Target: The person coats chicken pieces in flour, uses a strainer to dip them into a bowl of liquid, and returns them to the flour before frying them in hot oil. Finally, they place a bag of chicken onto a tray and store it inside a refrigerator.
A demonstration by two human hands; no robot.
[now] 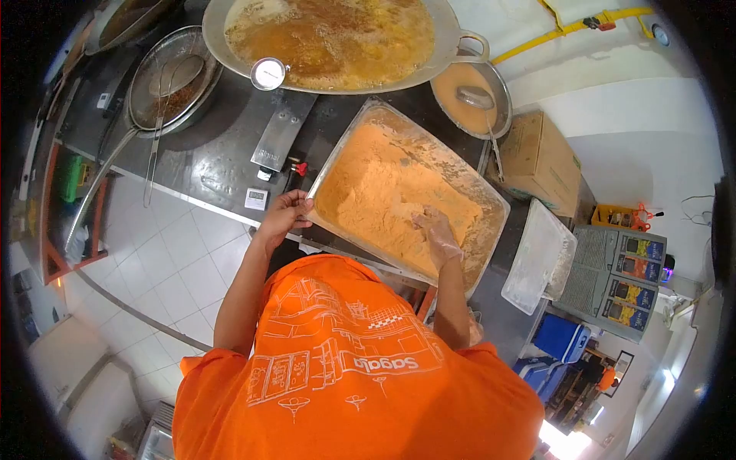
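Note:
A large metal tray (497, 201) of orange powder (376, 188) lies on the dark counter in front of me. My left hand (287, 215) grips the tray's near left edge, its fingers bent over the rim. Toward the right side of the tray, my right hand (437, 236), in a clear glove, reaches into the powder. Its fingertips touch or sink into the powder, and whether they hold anything is hidden.
A wide pan (452, 57) of bubbling oil stands behind the tray, beside a bowl (502, 96) of orange liquid with a ladle. Strainers (172, 77) sit at the left. At the right are a cardboard box (537, 161) and a white container (537, 257). A small timer (256, 199) lies near the counter edge.

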